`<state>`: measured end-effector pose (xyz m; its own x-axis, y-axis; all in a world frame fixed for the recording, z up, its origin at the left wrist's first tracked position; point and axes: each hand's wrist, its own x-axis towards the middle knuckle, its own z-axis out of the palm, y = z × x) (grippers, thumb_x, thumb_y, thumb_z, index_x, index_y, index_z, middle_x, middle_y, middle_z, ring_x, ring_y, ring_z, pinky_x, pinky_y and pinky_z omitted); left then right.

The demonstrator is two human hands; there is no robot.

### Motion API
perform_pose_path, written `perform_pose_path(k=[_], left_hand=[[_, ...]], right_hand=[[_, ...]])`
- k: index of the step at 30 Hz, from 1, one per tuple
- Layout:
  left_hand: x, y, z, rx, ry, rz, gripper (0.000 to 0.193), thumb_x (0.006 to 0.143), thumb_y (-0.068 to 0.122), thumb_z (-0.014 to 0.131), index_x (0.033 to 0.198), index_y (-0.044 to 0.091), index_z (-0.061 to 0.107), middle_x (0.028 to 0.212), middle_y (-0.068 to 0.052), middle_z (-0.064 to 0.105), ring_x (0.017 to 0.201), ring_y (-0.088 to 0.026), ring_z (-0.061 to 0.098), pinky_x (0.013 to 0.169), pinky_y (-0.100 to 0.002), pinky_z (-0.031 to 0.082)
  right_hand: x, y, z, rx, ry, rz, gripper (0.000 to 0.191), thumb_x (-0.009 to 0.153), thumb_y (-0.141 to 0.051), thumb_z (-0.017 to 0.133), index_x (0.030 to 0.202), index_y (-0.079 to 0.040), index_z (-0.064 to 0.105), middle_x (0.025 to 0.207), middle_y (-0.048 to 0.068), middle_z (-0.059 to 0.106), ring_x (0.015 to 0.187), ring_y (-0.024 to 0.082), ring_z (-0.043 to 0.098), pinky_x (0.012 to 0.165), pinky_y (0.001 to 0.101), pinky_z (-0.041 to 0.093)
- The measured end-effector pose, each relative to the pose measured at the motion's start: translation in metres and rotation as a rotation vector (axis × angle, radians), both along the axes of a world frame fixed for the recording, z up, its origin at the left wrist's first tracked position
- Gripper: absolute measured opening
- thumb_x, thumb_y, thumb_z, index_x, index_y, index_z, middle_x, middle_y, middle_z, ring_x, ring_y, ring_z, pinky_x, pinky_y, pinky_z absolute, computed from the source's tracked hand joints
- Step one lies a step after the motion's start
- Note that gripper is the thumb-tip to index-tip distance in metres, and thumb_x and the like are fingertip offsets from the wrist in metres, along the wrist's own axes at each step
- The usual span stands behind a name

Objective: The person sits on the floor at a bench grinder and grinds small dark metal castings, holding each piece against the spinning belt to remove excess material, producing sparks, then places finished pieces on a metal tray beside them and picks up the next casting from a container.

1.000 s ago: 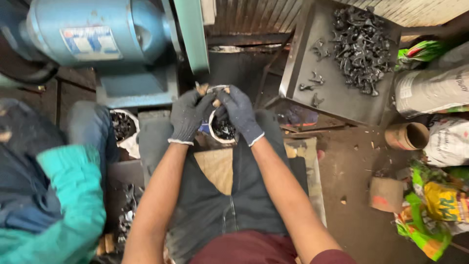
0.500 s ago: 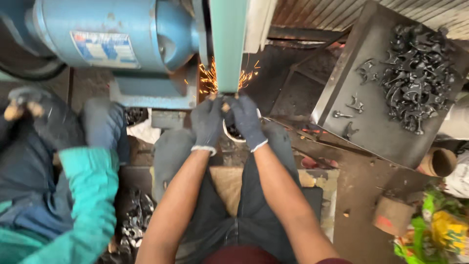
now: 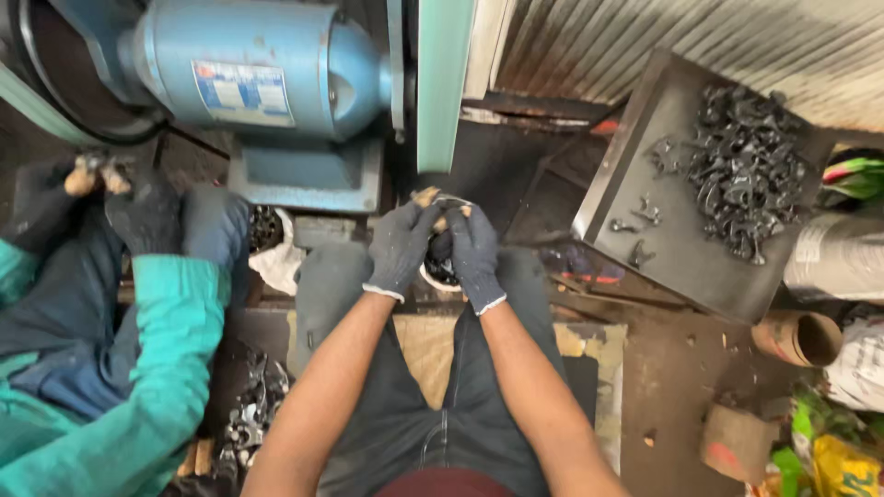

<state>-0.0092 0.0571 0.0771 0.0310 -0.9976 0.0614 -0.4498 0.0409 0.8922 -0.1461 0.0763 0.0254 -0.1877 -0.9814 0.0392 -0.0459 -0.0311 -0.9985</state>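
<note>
Left hand: gloved left hand, fingers curled and pinching a small metal piece from the left, just below the lower end of the green sanding belt.
Right hand: gloved right hand, fingers closed on the same metal piece from the right; the two hands touch each other.
Metal piece: small and mostly hidden between the fingertips, above a white bowl of dark parts that sits between the person's knees.
Sanding belt: upright green strip at the far centre, beside a blue motor on its left.
Tray: dark metal tray to the right, tilted, with a heap of dark metal parts at its far end and a few loose ones nearer the hands.
Co-worker: at the left, a person in a green sleeve with a dark gloved hand; more metal parts lie on the floor near them.
Right edge: cardboard tube and coloured bags on the floor.
</note>
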Motion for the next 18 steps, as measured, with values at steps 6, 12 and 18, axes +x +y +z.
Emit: perform_pose_path(k=[6, 12, 18], left_hand=[[-0.009, -0.018, -0.02, 0.252, -0.002, 0.236, 0.044, 0.096, 0.042, 0.064, 0.098, 0.0, 0.075, 0.083, -0.021, 0.073, 0.074, -0.034, 0.074, 0.071, -0.044, 0.053], [-0.03, -0.029, -0.017, 0.06, -0.109, 0.001, 0.036, 0.095, 0.038, 0.061, 0.1, 0.006, 0.077, 0.083, -0.022, 0.071, 0.078, -0.041, 0.069, 0.069, -0.048, 0.051], [-0.014, 0.009, -0.005, -0.101, -0.402, -0.121, 0.042, 0.098, 0.043, 0.061, 0.084, 0.003, 0.07, 0.08, -0.02, 0.068, 0.076, -0.043, 0.066, 0.065, -0.053, 0.048]], right_hand=[[0.009, -0.04, -0.022, 0.092, -0.192, 0.073, 0.024, 0.105, -0.014, 0.057, 0.12, 0.002, 0.067, 0.104, 0.004, 0.07, 0.094, 0.01, 0.062, 0.085, 0.0268, 0.052], [-0.005, -0.023, -0.008, -0.046, -0.154, -0.118, 0.024, 0.109, -0.014, 0.056, 0.119, 0.004, 0.069, 0.111, 0.006, 0.071, 0.103, 0.01, 0.064, 0.092, 0.0262, 0.051], [-0.012, 0.008, 0.002, -0.025, -0.248, -0.131, 0.029, 0.1, -0.007, 0.061, 0.128, -0.002, 0.061, 0.111, 0.005, 0.07, 0.095, 0.015, 0.062, 0.083, 0.0309, 0.05]])
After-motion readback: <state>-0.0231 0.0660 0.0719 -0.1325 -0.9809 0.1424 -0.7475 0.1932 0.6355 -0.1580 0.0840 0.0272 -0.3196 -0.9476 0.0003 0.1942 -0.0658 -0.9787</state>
